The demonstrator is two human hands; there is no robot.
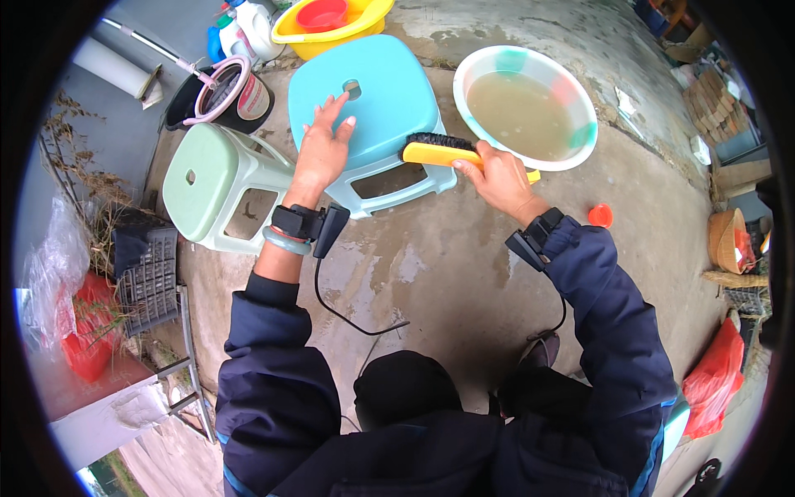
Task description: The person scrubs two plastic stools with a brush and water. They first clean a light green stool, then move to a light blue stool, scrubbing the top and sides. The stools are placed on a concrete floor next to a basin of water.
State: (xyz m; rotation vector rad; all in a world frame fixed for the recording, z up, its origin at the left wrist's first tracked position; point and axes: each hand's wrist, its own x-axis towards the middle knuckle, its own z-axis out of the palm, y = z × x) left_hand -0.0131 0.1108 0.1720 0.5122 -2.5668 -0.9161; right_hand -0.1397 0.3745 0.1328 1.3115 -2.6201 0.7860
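In front of me a blue plastic stool (385,74) stands upright on the concrete floor, with an oval hole in its seat. My left hand (325,140) is over the near left part of that seat, fingers spread and holding nothing; whether it touches the plastic I cannot tell. My right hand (500,177) grips the handle of a yellow scrubbing brush (438,154) with black bristles. The brush head is by the stool's near right corner, bristles turned toward the stool. Beyond that hand is a white plastic basin (463,102) with green and red patches, holding cloudy brown water (518,109).
A pale green stool (202,180) stands left of the blue one. Behind are a mop bucket (254,99), a yellow basin (366,28) with a red dipper (322,15), and several bottles (256,28). A small orange cap (600,215) lies on the wet concrete floor (447,267).
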